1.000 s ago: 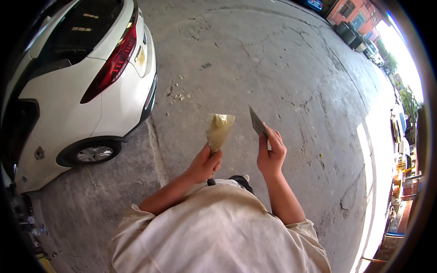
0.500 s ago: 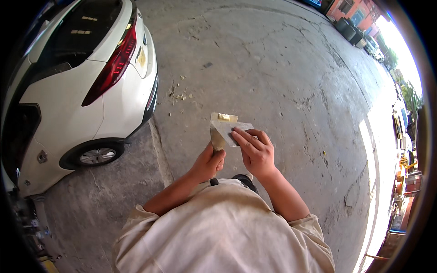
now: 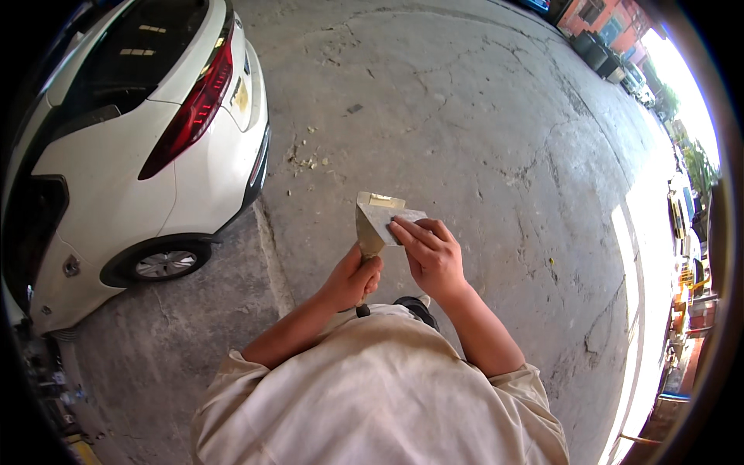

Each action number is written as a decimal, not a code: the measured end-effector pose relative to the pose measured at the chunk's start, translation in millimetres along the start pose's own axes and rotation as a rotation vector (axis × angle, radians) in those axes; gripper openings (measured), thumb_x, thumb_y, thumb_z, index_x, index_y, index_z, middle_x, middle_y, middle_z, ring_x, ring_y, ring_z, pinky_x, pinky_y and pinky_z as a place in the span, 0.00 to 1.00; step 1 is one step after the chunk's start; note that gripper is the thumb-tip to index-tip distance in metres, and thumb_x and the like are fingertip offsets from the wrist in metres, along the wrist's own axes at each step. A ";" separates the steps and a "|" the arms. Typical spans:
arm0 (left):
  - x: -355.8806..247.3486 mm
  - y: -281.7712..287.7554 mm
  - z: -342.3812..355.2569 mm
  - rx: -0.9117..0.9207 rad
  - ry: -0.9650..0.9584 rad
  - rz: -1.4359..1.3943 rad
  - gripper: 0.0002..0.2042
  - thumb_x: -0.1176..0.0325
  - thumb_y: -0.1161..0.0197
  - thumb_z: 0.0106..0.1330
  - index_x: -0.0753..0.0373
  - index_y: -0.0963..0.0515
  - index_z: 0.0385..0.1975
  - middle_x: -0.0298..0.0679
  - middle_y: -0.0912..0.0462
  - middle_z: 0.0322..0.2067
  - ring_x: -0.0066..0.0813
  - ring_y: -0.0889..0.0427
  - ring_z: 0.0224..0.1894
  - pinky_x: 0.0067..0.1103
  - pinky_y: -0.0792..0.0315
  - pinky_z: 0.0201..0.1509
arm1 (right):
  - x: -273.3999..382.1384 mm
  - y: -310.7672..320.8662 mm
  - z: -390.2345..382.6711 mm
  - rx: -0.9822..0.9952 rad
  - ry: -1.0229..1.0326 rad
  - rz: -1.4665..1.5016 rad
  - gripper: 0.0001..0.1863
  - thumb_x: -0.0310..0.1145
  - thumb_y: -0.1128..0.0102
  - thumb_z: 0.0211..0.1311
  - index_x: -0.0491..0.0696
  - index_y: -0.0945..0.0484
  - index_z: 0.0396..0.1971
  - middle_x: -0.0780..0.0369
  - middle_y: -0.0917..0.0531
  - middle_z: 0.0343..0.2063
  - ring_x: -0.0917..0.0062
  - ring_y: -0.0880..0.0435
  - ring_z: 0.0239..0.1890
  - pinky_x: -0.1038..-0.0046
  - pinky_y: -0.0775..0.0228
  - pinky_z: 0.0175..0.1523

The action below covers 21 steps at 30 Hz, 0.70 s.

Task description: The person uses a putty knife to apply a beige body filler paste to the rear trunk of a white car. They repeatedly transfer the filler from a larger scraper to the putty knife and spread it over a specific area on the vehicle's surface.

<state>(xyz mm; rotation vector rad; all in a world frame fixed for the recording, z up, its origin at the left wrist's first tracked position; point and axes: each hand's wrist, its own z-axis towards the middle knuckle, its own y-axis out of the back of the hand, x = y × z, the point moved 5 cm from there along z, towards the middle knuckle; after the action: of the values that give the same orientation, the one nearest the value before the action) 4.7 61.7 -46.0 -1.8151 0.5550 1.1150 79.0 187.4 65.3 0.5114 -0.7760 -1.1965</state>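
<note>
My left hand is wrapped round the handle of an upright wide putty knife, held in front of my body. My right hand grips a thin, flat metal spreader, with several fingers pressed along its face. The spreader lies tilted across the putty knife's blade and covers much of it. A pale cream strip shows near the blade's top edge; whether it is all filler I cannot tell.
A white car stands at the left, its rear bumper nearby. Cracked concrete floor with small pale crumbs lies underfoot. Dark bins stand far back at the right, beside a pink building. Clutter and vehicles line the right edge.
My right hand has moved left and turned, bringing the spreader from apart onto the putty knife's blade. In the last half second both tools have shifted slightly left.
</note>
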 end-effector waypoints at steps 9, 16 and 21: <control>8.3 7.9 2.1 0.009 0.007 -0.012 0.04 0.70 0.51 0.73 0.60 0.37 0.42 0.32 0.32 0.27 0.16 0.36 0.20 0.18 0.39 0.22 | -0.7 3.6 1.8 -0.017 -0.026 0.032 0.22 0.18 0.39 0.45 0.49 0.17 0.44 0.65 0.15 0.43 0.68 0.20 0.39 0.70 0.24 0.44; 4.3 10.2 1.4 -0.015 0.004 -0.008 0.04 0.70 0.50 0.73 0.59 0.37 0.41 0.32 0.33 0.25 0.15 0.38 0.19 0.17 0.41 0.22 | -5.1 6.2 0.0 -0.010 -0.028 0.109 0.23 0.16 0.39 0.42 0.48 0.17 0.42 0.63 0.14 0.41 0.66 0.18 0.38 0.71 0.24 0.44; -10.1 8.4 -3.9 0.143 0.111 -0.084 0.04 0.69 0.49 0.72 0.60 0.35 0.36 0.29 0.35 0.23 0.14 0.39 0.19 0.15 0.43 0.21 | -20.9 21.6 7.6 -0.186 -0.074 0.300 0.24 0.14 0.40 0.41 0.46 0.17 0.43 0.60 0.14 0.40 0.66 0.18 0.38 0.69 0.24 0.42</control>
<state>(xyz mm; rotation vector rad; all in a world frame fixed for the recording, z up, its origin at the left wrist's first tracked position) -4.7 53.4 -40.5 -1.7666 0.6032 0.8995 83.2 214.2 80.3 0.1897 -0.7650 -0.9989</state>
